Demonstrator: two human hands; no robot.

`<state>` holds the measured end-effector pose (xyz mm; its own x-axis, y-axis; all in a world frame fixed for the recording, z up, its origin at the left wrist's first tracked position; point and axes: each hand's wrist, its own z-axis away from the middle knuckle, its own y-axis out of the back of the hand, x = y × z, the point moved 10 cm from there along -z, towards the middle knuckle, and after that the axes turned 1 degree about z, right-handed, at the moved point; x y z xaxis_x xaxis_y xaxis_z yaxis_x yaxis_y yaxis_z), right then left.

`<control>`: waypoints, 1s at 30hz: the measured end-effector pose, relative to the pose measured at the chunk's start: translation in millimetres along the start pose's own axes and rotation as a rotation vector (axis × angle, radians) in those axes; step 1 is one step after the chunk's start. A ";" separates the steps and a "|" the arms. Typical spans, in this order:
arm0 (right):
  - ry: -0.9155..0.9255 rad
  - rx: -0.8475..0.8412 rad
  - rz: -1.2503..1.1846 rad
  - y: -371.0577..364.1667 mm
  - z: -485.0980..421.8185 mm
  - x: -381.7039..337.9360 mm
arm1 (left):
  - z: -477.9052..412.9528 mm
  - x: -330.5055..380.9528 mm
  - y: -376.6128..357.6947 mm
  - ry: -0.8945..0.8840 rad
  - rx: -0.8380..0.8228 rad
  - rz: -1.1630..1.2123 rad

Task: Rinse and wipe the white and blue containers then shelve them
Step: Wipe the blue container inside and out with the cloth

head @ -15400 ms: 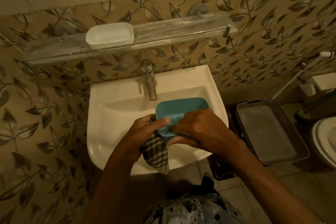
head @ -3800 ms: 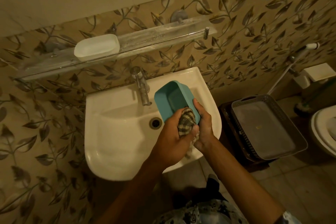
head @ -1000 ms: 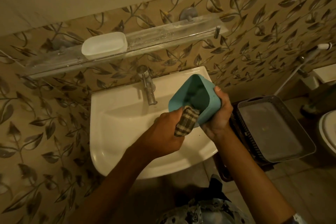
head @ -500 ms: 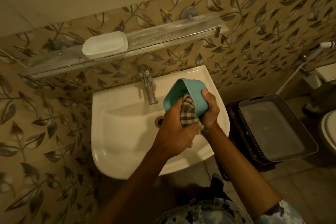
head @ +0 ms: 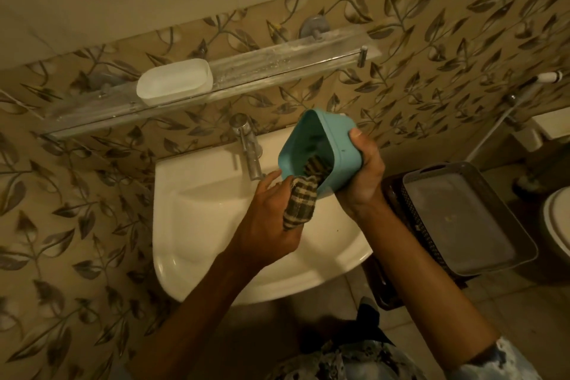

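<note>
My right hand (head: 362,176) gripped the blue container (head: 339,145) from its outer side, with the thumb laid on the upper wall and the palm cupped under the lower one. The container was tilted on edge, and its mouth faced my left hand (head: 271,219).

My left hand was closed round a checked cloth (head: 300,203). The upper end of the cloth was pushed into the container's mouth and lay against the inner wall. The lower end hung out below my curled fingers.

Both hands were held close together above the right part of the white sink (head: 200,216), with the container's rim just beyond my left knuckles. The tap (head: 248,148) stood beyond my left hand and just left of the container, not touching it.

The white container (head: 174,82) sat upright on the glass shelf (head: 277,66), well beyond both hands and to the left of them. Neither hand touched it.

A grey basket tray (head: 456,219) lay low down to the right of my right forearm, near it but apart. A toilet (head: 558,225) showed further right, cut off by the edge of view.

I could not tell whether the inside of the blue container was wet or dry.
</note>
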<state>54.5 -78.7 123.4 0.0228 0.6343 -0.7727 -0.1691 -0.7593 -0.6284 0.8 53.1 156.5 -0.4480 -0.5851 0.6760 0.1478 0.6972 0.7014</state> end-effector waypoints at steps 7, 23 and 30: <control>-0.057 -0.059 -0.105 0.9 19.2 38.9 | 11.1 27.8 -12.7 0.170 0.147 0.477; -0.716 -0.232 -0.323 -3.8 54.1 70.1 | 8.2 23.5 -11.3 -0.138 -0.234 -0.189; -0.536 -0.052 -0.339 13.4 45.8 76.8 | 12.4 20.6 -29.9 0.077 -0.202 0.008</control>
<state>8.9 -33.5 59.8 -0.4317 0.8151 -0.3863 -0.1910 -0.5011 -0.8440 -23.8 25.4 146.7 -0.3788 -0.6150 0.6916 0.3280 0.6096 0.7217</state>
